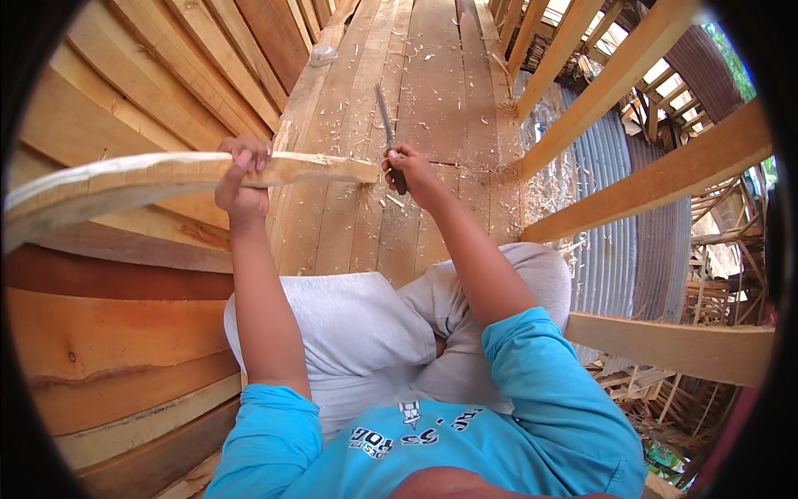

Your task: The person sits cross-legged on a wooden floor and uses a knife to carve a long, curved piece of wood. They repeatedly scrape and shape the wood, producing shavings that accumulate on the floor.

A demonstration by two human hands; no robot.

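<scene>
The left grip (243, 181) is wrapped around a long curved wood piece (158, 178), its fingers bent over the upper edge. The right grip (410, 176) is closed around the dark handle of a knife (385, 118).

The wood piece lies crosswise in front of the body, its long axis running left to right. To the left of the left grip it sweeps out in a gentle bow, looking broader toward that end; to the right it narrows to a blunt tip just beside the right grip. Its upper edge is pale and rough, the side facing the person a warmer tan.

From the right grip the knife points away from the person, leaning slightly left, its blade slim, dark and straight-sided, apart from the wood.

Beyond and below both grips stretches a floor (332, 229) of long brown planks, strewn with thin curled shavings (428, 56). Left of the left grip stand smooth, grained boards (125, 100). Right of the right grip are squared timber beams (657, 179) and ridged, grey corrugated metal sheets (600, 229).
</scene>
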